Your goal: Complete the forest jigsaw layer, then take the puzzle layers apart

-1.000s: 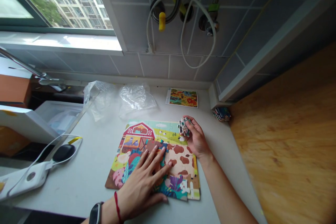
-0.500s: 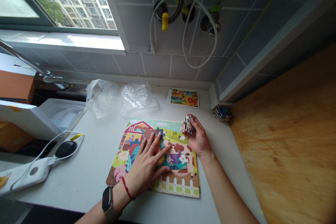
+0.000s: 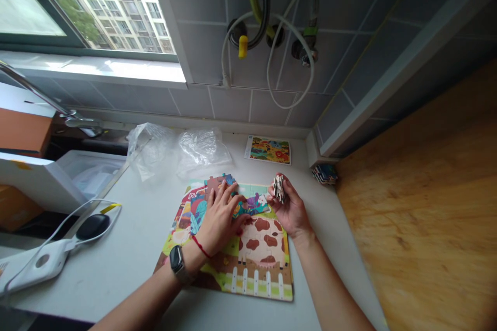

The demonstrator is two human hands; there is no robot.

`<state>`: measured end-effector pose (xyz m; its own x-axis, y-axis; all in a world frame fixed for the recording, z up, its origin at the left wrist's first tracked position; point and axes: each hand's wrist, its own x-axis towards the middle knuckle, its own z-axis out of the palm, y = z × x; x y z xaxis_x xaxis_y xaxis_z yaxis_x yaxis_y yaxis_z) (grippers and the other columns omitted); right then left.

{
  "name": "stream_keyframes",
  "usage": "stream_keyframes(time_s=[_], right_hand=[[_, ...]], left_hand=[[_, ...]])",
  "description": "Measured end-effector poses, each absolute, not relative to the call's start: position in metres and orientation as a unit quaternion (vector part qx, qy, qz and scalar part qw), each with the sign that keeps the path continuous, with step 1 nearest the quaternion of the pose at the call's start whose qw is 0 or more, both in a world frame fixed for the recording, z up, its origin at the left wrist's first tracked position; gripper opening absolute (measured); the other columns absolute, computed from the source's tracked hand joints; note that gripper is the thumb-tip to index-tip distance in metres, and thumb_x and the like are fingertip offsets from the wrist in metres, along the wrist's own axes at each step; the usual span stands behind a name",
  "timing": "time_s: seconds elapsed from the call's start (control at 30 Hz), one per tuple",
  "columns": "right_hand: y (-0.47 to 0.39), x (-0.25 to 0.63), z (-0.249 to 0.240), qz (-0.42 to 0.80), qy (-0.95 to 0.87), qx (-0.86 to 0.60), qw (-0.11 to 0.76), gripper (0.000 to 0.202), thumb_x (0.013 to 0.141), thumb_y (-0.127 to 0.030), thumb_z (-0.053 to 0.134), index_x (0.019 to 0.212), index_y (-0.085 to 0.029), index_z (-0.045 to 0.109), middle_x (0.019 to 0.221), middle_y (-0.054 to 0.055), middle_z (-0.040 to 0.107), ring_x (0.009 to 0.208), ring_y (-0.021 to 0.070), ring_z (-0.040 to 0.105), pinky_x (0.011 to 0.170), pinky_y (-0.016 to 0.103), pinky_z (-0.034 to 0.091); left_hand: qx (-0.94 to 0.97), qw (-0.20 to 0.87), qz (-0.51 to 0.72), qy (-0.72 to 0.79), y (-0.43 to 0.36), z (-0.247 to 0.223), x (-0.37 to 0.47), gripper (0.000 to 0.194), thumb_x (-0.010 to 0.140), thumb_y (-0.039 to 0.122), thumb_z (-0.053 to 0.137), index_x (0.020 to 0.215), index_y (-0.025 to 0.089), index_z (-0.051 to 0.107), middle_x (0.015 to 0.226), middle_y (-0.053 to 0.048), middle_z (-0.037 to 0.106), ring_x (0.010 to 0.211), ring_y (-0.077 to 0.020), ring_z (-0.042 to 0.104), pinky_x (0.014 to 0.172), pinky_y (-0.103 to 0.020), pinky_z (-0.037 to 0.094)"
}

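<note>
A farm jigsaw puzzle (image 3: 264, 240) with a spotted cow and a white fence lies on the counter. On its upper part rests a loose cluster of joined puzzle pieces (image 3: 254, 204), with purple, teal and brown colours. My left hand (image 3: 219, 212) lies over these pieces, palm down with fingers spread, and hides part of them. At the puzzle's upper right, my right hand (image 3: 291, 209) is closed around a small stack of puzzle pieces (image 3: 278, 189), seen edge-on.
A picture card (image 3: 267, 149) lies near the wall, and another stack of puzzle pieces (image 3: 325, 174) sits in the right corner. Crumpled clear plastic bags (image 3: 204, 150) lie at the back. A power strip (image 3: 37, 266) with a cable is on the left.
My left hand has slid the joined pieces up across the farm puzzle, uncovering the cow's body. My right hand still holds the stack in about the same place.
</note>
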<state>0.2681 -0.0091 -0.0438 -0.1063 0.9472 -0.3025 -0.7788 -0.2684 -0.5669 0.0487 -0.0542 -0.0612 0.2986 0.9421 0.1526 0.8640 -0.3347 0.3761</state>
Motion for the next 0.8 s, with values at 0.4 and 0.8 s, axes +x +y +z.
stream_keyframes(time_s=[0.4,0.8], right_hand=[[-0.009,0.272,-0.045,0.726,-0.133,-0.316,0.596,0.039,0.073,-0.037,0.097,0.107,-0.028,0.080,0.083,-0.004,0.070,0.068,0.0092,0.060,0.062,0.022,0.056],[-0.008,0.270,-0.044,0.709,-0.175,-0.337,0.594,0.041,0.073,-0.040,0.096,0.109,-0.027,0.078,0.081,-0.004,0.066,0.069,0.0102,0.057,0.061,0.023,0.053]], left_hand=[[0.879,0.166,0.173,0.412,0.001,-0.045,0.064,0.054,0.092,0.044,0.080,0.137,0.021,0.063,0.142,-0.015,0.064,0.134,-0.0379,0.057,0.113,-0.060,0.048],[0.820,0.198,0.320,0.430,0.001,-0.067,0.065,0.053,0.086,0.027,0.081,0.135,0.024,0.062,0.126,-0.010,0.072,0.115,-0.0297,0.069,0.101,-0.048,0.057]])
